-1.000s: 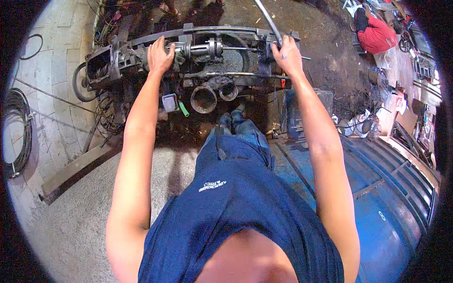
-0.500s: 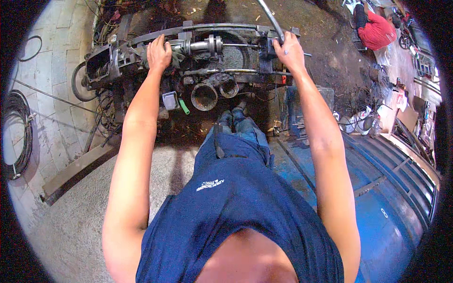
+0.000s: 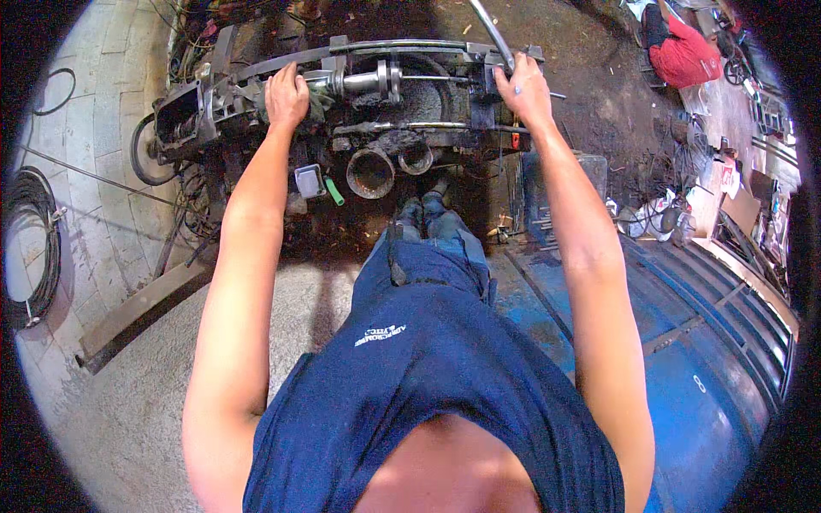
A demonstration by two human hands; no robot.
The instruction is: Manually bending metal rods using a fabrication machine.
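Left hand point(image 3: 286, 94): grip closed over the greasy machine point(image 3: 342, 103).
Right hand point(image 3: 523, 90): grip wrapped round a steel bar point(image 3: 489, 30), machine just below.

brown cardboard box point(image 3: 741, 210) at far right, white printed packaging point(image 3: 657, 215) beside it

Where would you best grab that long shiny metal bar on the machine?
Low on the metal bar, from the near side, as the right hand grips it. Its round slim shaft slants up and away, so fingers wrap it there; the left hand rests on the machine.
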